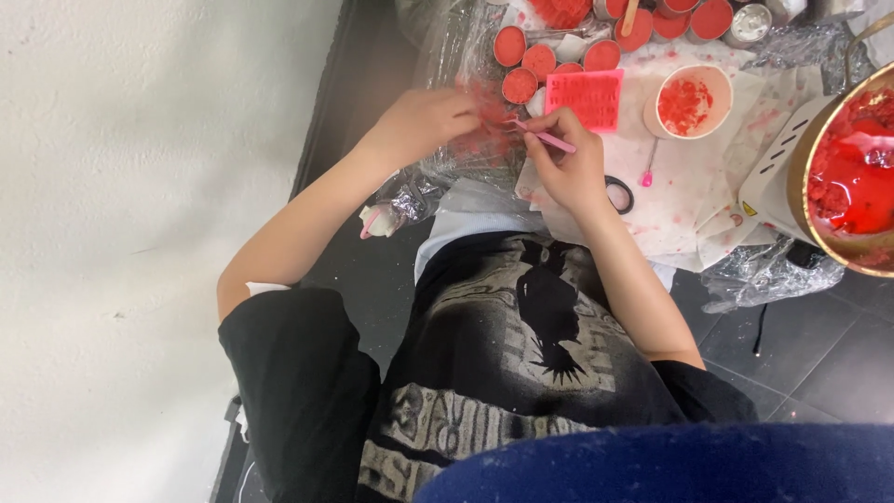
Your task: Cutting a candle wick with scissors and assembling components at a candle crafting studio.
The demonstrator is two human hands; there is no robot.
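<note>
My left hand (421, 121) is closed on a crumpled piece of clear plastic wrap (480, 116) speckled with red bits. My right hand (570, 168) pinches a thin pink stick-like tool (545, 139). The tool's tip points left and meets the plastic just beside my left fingers. Both hands work over a white paper-covered surface (694, 205) stained with red, above my lap and black printed shirt.
Several small round tins of red wax (520, 65) lie behind the hands, beside a pink square mould (584, 98). A white cup with red crumbs (689, 101) is further right. A gold pot of red melt (849, 177) sits at the right edge. Black scissors (620, 196) lie by my wrist.
</note>
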